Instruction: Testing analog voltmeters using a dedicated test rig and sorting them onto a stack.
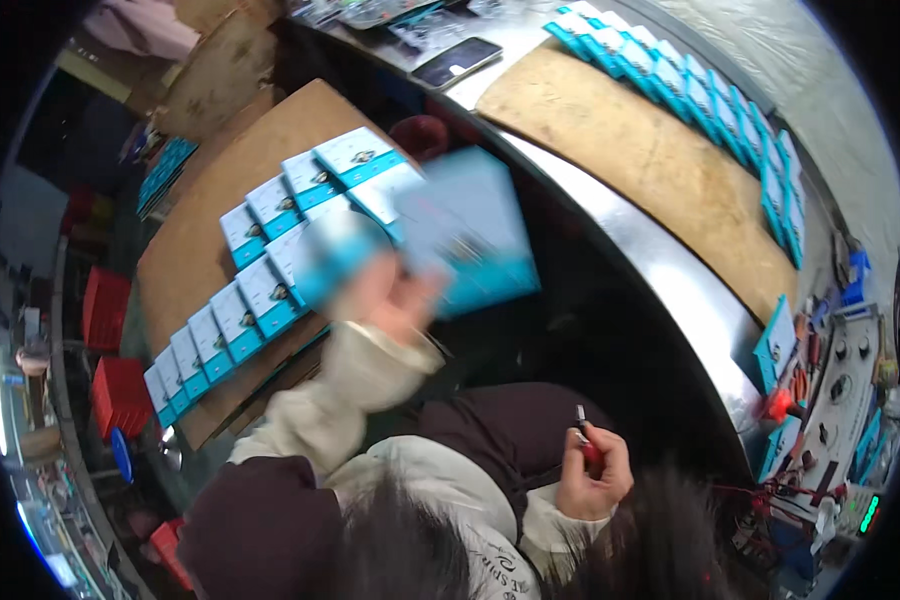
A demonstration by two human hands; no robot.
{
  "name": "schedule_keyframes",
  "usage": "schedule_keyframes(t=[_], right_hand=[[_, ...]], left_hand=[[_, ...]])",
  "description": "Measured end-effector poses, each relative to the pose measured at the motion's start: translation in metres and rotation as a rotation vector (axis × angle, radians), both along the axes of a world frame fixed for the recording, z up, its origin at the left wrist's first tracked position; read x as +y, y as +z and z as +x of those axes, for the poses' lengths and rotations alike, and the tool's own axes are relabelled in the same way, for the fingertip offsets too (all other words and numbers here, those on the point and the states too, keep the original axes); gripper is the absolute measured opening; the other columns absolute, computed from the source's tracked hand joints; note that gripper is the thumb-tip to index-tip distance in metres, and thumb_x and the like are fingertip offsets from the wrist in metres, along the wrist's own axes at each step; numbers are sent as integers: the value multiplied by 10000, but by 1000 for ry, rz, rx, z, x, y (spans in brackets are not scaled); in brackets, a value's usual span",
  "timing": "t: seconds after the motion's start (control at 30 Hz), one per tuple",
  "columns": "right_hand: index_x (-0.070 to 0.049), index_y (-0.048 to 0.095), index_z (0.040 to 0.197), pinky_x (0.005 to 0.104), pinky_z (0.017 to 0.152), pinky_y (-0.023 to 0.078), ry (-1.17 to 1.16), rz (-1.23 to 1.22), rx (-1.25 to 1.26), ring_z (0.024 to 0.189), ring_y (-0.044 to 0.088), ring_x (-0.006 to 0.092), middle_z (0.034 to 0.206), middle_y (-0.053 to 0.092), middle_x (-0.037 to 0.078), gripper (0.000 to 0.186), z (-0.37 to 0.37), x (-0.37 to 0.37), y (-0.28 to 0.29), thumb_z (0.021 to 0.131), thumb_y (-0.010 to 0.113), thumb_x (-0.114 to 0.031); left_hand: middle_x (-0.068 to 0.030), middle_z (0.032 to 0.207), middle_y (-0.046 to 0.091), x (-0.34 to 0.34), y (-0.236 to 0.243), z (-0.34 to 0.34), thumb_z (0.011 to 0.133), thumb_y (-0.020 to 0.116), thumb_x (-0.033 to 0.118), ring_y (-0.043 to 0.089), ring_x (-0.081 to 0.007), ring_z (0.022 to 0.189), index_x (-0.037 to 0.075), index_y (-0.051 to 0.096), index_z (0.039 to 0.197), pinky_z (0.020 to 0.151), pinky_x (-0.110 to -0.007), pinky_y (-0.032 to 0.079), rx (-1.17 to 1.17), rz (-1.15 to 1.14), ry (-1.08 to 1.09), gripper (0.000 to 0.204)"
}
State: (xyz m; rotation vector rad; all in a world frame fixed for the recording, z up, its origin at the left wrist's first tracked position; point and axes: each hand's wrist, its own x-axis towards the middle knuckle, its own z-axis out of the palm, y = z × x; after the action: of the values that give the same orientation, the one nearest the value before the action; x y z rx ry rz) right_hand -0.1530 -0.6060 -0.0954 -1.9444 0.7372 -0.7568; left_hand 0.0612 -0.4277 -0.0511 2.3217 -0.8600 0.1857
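Head view: a blurred teal-and-white flat cardboard box [475, 235] is held up by the left hand [395, 300], fingers closed on its lower edge, above rows of matching teal-and-white boxes [270, 265] laid on a brown board [270, 130]. A small red-handled tool [587, 445] is gripped in the closed right hand [592, 478], below the curved metal counter [660, 270].

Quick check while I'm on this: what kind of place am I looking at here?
Probably a small packing or assembly workshop. Rows of identical blue-and-white cardboard boxes lie on a brown board, more line the curved metal workbench, and an electronic unit with knobs sits at its right end.
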Motion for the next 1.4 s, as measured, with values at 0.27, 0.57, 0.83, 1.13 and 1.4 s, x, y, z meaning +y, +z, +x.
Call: schedule_keyframes(t=[0.27,0.57,0.83,1.13,1.4], right_hand=[[4,659,1000,199,659,447,-219,234,213,739,569,66,849,661,34,186,-40,-32,-46,848,698,-96],[-20,656,1008,248,671,463,-252,152,395,770,581,140,852,649,81,252,-54,-52,-56,874,675,-233],[-24,643,964,227,656,478,-328,242,295,715,599,85,787,665,46,176,-77,-48,-64,874,677,-171],[-62,686,848,335,557,477,-392,-44,134,616,622,256,706,647,106,129,-71,-48,-33,765,740,-144],[-74,678,842,353,560,480,-519,-21,309,635,629,267,696,646,103,135,-108,-31,-37,775,733,-178]], left_hand=[[-106,1138,634,274,32,100,937,541,102,596,-147,1021,-54,492,1264,903,-271,440,46,-471,619,366],[-202,1054,661,270,14,78,854,623,411,629,-336,989,5,672,1057,867,-411,467,102,362,931,456],[-206,1203,583,171,57,79,928,515,407,570,-393,1059,87,567,1246,903,-465,457,-297,872,944,454],[-165,1210,588,-198,39,95,791,621,25,529,-324,1172,55,611,1183,987,-395,430,-453,-129,-538,393],[-137,1453,381,-467,19,48,869,461,157,313,-271,1377,42,335,1415,1126,-408,257,-1090,314,-950,572]])
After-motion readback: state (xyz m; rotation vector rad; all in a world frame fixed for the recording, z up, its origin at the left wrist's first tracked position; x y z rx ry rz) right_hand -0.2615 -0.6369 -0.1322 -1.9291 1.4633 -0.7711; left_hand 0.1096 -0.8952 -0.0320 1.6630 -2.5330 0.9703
